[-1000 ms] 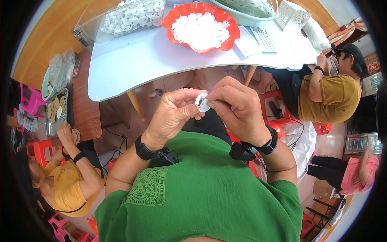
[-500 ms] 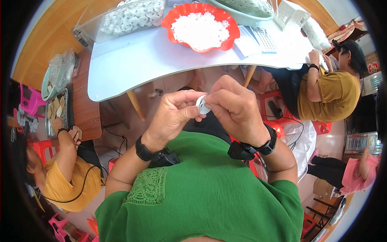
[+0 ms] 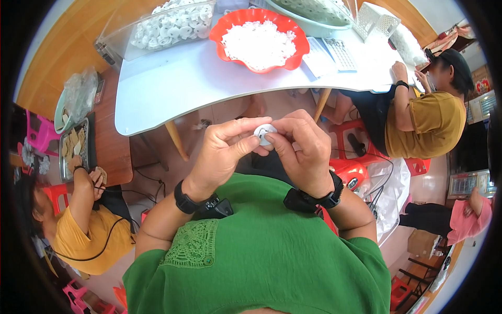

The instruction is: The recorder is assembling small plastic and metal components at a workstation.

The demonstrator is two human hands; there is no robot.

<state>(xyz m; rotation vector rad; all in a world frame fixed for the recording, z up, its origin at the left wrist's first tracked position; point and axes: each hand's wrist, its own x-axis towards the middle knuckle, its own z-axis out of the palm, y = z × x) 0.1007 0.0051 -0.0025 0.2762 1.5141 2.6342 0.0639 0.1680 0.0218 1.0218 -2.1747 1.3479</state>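
Observation:
Between my hands, just off the table's near edge, is a small round white plastic disc (image 3: pixel 265 133) with a dark slot or mark in its middle. My left hand (image 3: pixel 230 144) pinches its left side between thumb and fingers. On the right side, the thumb and fingertips of my right hand (image 3: pixel 303 146) press against the disc. Beyond them on the table stands a red scalloped bowl (image 3: pixel 224 54) full of small white plastic pieces. Left of it, a clear bin (image 3: pixel 112 39) holds many round white parts like the one in my hands.
The white table (image 3: pixel 157 94) curves ahead of me. On it are a pale green basin (image 3: pixel 308 23), a white perforated basket (image 3: pixel 374 21) and a card of pieces (image 3: pixel 340 55). One person (image 3: pixel 426 115) sits at right, another (image 3: pixel 97 235) at left by a brown table (image 3: pixel 115 131).
My right hand has lowered and turned, bringing its thumb onto the disc. The disc now faces me more squarely. My left hand stays nearly in place.

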